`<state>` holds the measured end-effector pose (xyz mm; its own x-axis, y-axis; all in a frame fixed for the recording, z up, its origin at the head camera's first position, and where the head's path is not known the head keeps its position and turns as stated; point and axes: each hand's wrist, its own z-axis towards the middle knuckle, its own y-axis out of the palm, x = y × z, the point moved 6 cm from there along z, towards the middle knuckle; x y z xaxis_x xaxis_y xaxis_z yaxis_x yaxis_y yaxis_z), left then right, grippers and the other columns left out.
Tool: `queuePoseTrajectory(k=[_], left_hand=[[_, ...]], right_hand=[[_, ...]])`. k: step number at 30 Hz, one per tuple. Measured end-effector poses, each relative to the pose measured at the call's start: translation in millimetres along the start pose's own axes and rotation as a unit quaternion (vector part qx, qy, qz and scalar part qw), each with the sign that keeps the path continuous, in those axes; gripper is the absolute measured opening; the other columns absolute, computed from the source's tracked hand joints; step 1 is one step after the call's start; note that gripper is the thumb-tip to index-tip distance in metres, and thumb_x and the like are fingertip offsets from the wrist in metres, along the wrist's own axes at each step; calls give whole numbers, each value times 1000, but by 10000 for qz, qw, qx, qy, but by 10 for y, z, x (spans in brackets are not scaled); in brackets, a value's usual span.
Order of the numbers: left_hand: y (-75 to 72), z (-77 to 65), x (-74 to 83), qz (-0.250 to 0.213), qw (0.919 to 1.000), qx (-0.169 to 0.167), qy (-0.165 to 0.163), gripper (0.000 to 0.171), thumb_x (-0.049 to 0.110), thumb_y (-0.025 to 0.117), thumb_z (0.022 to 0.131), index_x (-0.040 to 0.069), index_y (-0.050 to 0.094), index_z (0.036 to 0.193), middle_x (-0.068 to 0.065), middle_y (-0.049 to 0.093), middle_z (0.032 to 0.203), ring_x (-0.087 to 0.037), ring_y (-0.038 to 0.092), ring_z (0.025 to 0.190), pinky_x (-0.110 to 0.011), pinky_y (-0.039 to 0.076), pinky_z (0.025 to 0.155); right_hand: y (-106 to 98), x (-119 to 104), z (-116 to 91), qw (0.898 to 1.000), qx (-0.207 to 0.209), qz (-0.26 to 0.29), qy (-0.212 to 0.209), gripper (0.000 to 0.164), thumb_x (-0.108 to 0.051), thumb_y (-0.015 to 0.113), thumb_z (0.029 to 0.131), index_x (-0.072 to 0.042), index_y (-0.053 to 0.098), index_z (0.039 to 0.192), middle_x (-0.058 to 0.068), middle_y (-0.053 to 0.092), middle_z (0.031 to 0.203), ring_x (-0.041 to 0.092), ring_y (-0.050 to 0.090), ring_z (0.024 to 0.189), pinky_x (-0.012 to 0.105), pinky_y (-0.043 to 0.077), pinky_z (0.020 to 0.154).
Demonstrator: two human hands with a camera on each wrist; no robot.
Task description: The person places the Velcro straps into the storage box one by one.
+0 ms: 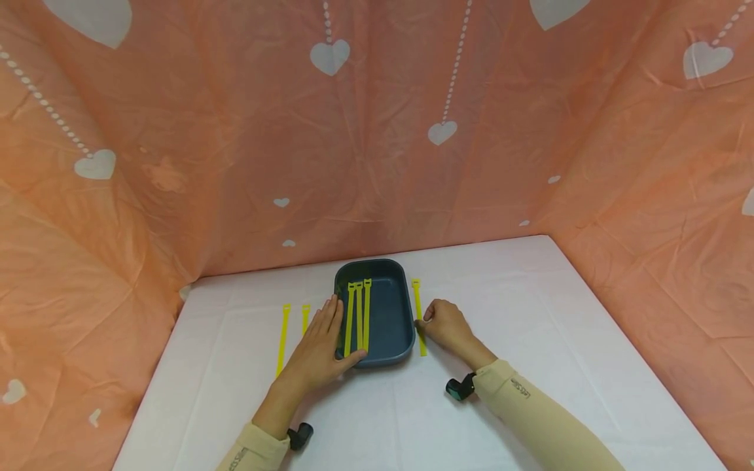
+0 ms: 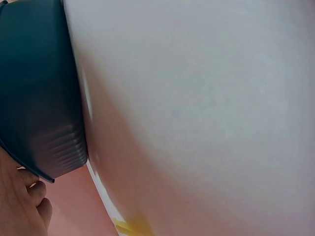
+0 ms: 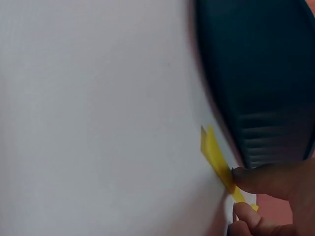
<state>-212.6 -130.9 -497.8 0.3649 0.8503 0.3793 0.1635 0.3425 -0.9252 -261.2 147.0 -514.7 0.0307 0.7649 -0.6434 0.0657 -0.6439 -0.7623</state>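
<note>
A dark blue-grey tray [image 1: 393, 320] holds several yellow strap ties [image 1: 358, 314] lying lengthwise in its left half. My left hand [image 1: 318, 350] rests along the tray's left side with its fingers stretched out and its thumb at the near rim. In the left wrist view those fingers [image 2: 37, 194] lie at the tray's rim. Beside the tray's right wall, my right hand [image 1: 450, 327] pinches another yellow strap tie [image 1: 418, 301] between thumb and fingers. The right wrist view shows this strap [image 3: 219, 164] close over the white cloth, part of it hidden by the fingers.
Left of the tray, a yellow strap [image 1: 283, 337] lies on the white table cloth [image 1: 518, 294], and a second strap [image 1: 305, 315] is partly hidden behind my left hand. A pink curtain [image 1: 377, 163] with white hearts encloses the table at the back and sides.
</note>
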Motion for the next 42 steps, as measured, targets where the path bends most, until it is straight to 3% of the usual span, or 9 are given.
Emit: queuePoseTrajectory(k=[8,20,26,34,42], left_hand=[[9,9,-1,1,10000,-49,-38,119,76,58,97,5,-1,171,-11,-8,180,-28,-4,167,-48,6,135],[4,4,2,17,10000,30,4,118,76,58,98,5,-1,171,-12,-6,181,-28,-4,167,-49,8,135],[7,3,3,14,10000,55,13,118,77,57,98,4,0,171,-12,-6,181,-28,-3,167,-49,8,135],[10,7,-12,6,10000,-11,-27,119,77,57,97,5,-2,171,-10,-9,180,-27,-5,167,-48,7,135],[19,8,-26,-18,10000,-71,-7,119,77,57,98,5,-3,171,-10,-10,180,-27,-6,167,-48,5,135]], right_hand=[[-39,49,-19,9998,75,-180,21,23,-19,84,90,-8,67,79,5,65,81,21,61,76,34,51,67],[-188,187,-59,9979,31,-498,402,20,-22,82,93,-9,69,83,5,65,84,22,60,76,34,47,64],[-198,241,-55,9981,-28,-397,479,20,-22,82,93,-9,70,83,5,66,83,22,60,75,32,46,62],[-255,236,-49,9996,46,-198,212,16,-15,79,93,-8,69,84,7,67,83,23,61,75,33,48,65],[-294,283,-1,9988,-163,407,234,11,-8,80,92,0,73,94,9,69,85,21,62,76,31,52,66]])
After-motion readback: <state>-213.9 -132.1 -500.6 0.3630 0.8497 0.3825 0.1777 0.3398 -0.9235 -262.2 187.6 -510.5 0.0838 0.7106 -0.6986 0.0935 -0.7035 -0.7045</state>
